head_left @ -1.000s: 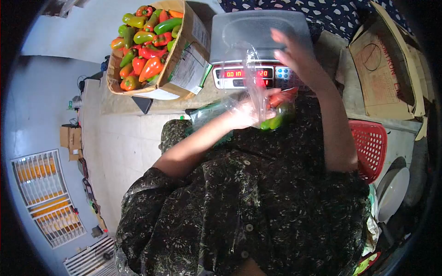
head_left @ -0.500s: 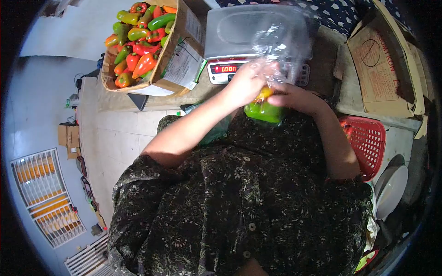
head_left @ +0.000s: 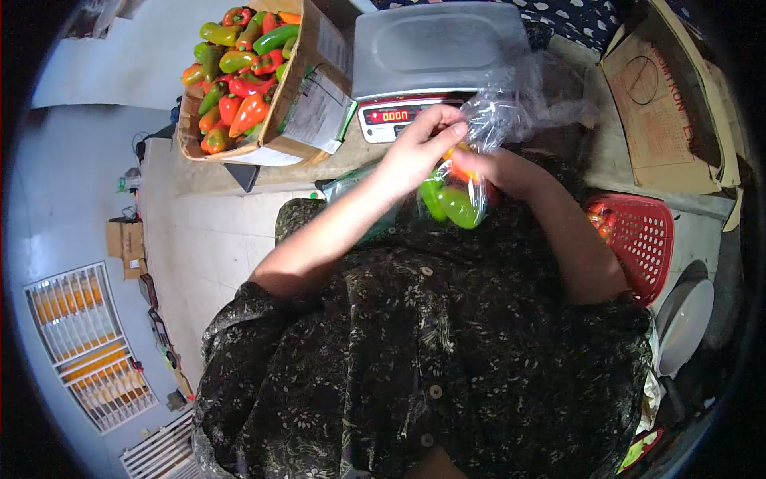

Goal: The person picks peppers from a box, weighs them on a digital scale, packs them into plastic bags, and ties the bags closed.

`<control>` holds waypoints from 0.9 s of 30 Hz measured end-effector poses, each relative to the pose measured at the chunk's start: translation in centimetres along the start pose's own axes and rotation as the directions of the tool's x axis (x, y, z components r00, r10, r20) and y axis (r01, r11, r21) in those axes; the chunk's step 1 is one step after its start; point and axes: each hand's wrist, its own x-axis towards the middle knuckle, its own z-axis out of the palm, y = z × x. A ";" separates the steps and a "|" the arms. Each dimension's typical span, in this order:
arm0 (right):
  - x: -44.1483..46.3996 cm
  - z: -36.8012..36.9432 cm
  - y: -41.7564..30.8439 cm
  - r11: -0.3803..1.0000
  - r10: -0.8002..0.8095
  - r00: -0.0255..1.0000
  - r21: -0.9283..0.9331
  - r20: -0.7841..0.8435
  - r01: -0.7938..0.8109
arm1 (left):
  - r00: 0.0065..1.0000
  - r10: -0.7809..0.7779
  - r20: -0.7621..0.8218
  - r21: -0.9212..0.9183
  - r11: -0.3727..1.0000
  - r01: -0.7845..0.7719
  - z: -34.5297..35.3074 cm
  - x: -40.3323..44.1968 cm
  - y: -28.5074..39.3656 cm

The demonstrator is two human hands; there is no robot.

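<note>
A clear plastic bag (head_left: 460,203) with green and red-orange peppers hangs low in front of my body. My left hand (head_left: 423,148) is closed on the gathered plastic above the peppers, thumb and fingers pinched together. Against the bag's other side is my right hand (head_left: 496,168), blurred, with its fingertips at the neck of the bag. The loose top of the bag spreads up and to the right over the edge of a digital scale (head_left: 439,52). The scale's red display (head_left: 392,116) is lit, and part of its panel is hidden by the hands and plastic.
A cardboard box (head_left: 319,108) full of red and green peppers stands at the upper left, a dark flat object (head_left: 242,176) beneath it. To the right are an open carton (head_left: 658,120), a red basket (head_left: 650,247) with red peppers and a white bowl (head_left: 688,327).
Both hands have come together at the bag's neck. The right hand, raised and spread a second ago, has come down. The bag's top has swung to the right off the scale's plate.
</note>
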 end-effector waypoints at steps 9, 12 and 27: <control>2.4 2.6 2.8 0.876 -0.416 0.836 0.088 -0.358 0.474 | 0.989 0.032 -0.146 -0.140 0.989 -0.053 1.4 -1.8 -4.4; 0.9 2.6 1.6 0.873 -0.445 0.745 -0.054 -0.498 0.485 | 0.999 -0.024 0.027 -0.226 0.974 0.030 1.4 -1.9 -3.9; -1.1 2.5 -2.0 0.747 -0.621 0.689 -0.015 -0.375 0.665 | 0.886 0.424 0.188 0.520 0.722 -0.456 1.6 -3.3 1.6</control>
